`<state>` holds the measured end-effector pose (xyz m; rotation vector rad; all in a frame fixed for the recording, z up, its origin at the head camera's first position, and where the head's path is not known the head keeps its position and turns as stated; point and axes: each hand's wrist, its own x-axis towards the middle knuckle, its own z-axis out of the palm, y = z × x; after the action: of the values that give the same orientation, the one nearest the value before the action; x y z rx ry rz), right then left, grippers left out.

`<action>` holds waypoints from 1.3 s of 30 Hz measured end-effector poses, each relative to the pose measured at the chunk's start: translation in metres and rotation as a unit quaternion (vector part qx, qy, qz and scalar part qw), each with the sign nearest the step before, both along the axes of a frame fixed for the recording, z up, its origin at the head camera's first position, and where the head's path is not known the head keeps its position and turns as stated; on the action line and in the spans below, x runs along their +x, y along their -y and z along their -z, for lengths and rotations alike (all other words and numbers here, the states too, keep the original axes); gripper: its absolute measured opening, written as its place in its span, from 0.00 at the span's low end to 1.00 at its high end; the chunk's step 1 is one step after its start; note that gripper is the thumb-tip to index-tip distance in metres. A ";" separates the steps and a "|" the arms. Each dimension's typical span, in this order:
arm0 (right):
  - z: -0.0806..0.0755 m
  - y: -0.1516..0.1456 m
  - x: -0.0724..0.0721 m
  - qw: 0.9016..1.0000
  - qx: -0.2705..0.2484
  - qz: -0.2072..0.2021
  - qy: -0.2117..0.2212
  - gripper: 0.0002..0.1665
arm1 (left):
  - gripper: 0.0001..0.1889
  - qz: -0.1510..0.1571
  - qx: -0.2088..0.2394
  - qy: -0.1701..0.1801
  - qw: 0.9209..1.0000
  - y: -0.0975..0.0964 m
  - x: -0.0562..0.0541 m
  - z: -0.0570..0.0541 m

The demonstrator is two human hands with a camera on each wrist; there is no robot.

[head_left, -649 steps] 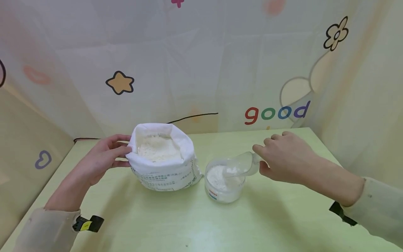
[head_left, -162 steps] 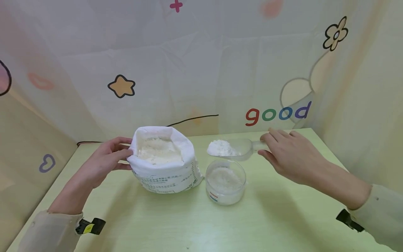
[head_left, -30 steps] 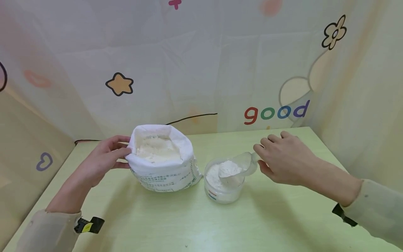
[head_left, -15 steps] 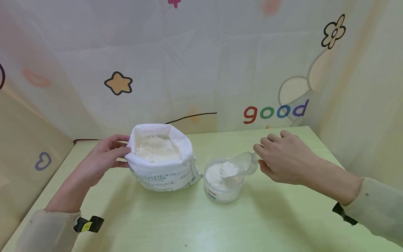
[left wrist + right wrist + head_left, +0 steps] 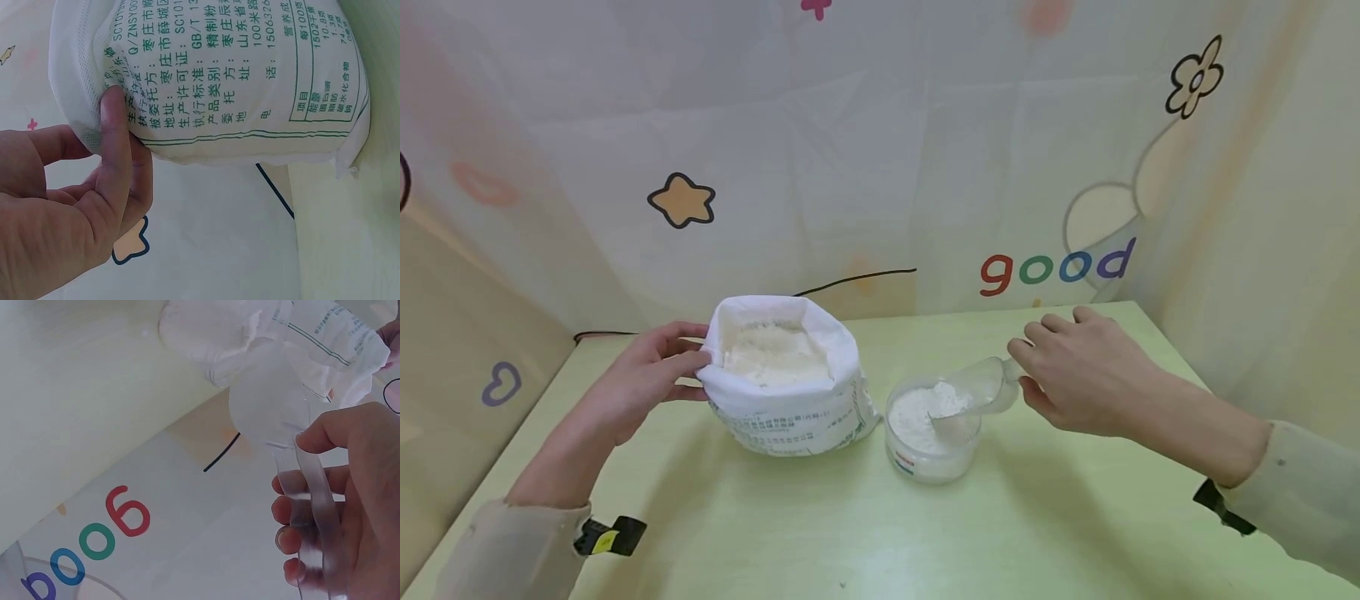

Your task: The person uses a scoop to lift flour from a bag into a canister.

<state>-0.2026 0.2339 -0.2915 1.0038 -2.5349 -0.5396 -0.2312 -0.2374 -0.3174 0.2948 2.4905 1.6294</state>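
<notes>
My left hand (image 5: 658,367) pinches the rolled rim of a white flour sack (image 5: 790,429), thumb on the printed side in the left wrist view. Pale flour (image 5: 775,354) fills the sack nearly to the fold. To its right stands a round clear tub (image 5: 932,467) with white powder (image 5: 917,417) inside. My right hand (image 5: 1078,375) grips the handle of a clear plastic scoop (image 5: 981,387). The scoop tilts down to the left, its mouth inside the tub at the powder. Some powder lies in the scoop's front. In the right wrist view, fingers wrap the scoop's handle (image 5: 319,537).
The pale green tabletop (image 5: 850,533) reaches to a printed cloth backdrop (image 5: 880,167) behind the sack and tub. Cloth also closes off both sides. The sack stands close beside the tub.
Earlier the right hand held the powder-laden scoop above the tub; it then dipped into it. Since half a second ago the scoop tilts more steeply and holds less powder. The left hand stays put.
</notes>
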 end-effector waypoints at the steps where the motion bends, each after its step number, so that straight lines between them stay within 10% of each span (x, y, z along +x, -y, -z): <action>1: 0.000 0.000 0.000 1.000 0.001 0.000 0.001 0.13 | 0.26 0.000 0.000 0.001 1.000 0.000 0.000 0.000; 39: -0.012 0.008 0.006 0.999 0.020 -0.022 -0.038 0.13 | 0.26 -0.003 -0.005 0.000 1.000 0.001 -0.002 0.000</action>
<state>-0.1963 0.2260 -0.2793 1.0304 -2.4395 -0.6055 -0.2334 -0.2379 -0.3174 0.2859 2.5006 1.6183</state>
